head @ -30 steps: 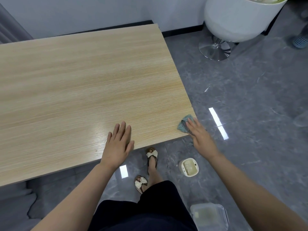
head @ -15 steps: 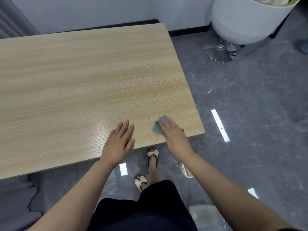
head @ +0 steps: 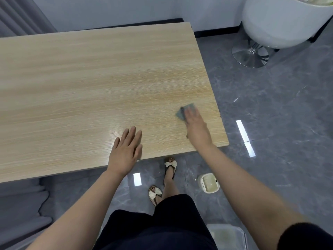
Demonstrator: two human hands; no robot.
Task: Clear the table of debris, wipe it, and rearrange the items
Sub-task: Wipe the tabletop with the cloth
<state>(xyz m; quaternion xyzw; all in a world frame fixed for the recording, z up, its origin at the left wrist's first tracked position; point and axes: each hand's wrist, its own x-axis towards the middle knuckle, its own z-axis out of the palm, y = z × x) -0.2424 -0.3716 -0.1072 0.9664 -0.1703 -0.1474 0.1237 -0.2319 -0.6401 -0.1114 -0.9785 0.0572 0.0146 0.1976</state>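
A light wooden table (head: 90,87) fills the left and middle of the view. My right hand (head: 195,125) presses a small blue-grey cloth (head: 182,112) flat on the tabletop near its right front corner; the hand is motion-blurred and its fingers cover most of the cloth. My left hand (head: 126,152) lies flat, fingers straight, on the table's front edge, holding nothing.
On the grey tiled floor below the table's front edge stand a small white container (head: 209,183) and a clear plastic box (head: 227,235). A white swivel chair (head: 281,20) on a chrome base is at the back right. My sandalled feet (head: 169,166) are by the table.
My right hand has slid the cloth from the right front corner leftward along the edge, then back right and further onto the table. My left hand stays flat on the front edge.
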